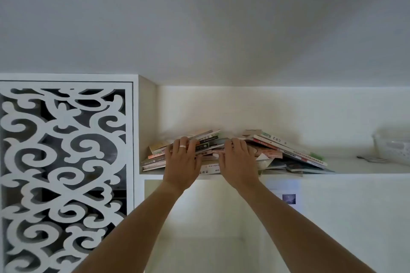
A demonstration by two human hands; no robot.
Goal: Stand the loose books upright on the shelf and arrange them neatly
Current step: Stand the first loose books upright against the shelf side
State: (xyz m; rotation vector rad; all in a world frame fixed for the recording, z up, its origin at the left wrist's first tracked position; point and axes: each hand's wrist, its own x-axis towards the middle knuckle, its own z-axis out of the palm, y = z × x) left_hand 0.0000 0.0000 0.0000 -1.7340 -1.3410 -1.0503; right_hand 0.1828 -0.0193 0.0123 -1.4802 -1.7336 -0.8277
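Both hands reach up to a high white shelf (366,167). At the far left stands a white fretwork panel (64,173) cut in scroll patterns, its frame meeting the shelf's left wall. Next comes the heap of loose books (286,150), lying flat and slanted across the left part of the shelf, none upright; the left bunch leans up toward the middle, the right bunch slopes down to the right. On that left bunch lies the left hand (183,162), a pale ring (182,146) on one finger, its fingers spread and curled over the book edges; whether it truly grips one I cannot tell. Just beside it, the right hand (237,159) rests palm-down on the middle of the heap, fingers bent over the top, grip likewise unclear. Well apart at the far right sits a clear plastic container (392,145).
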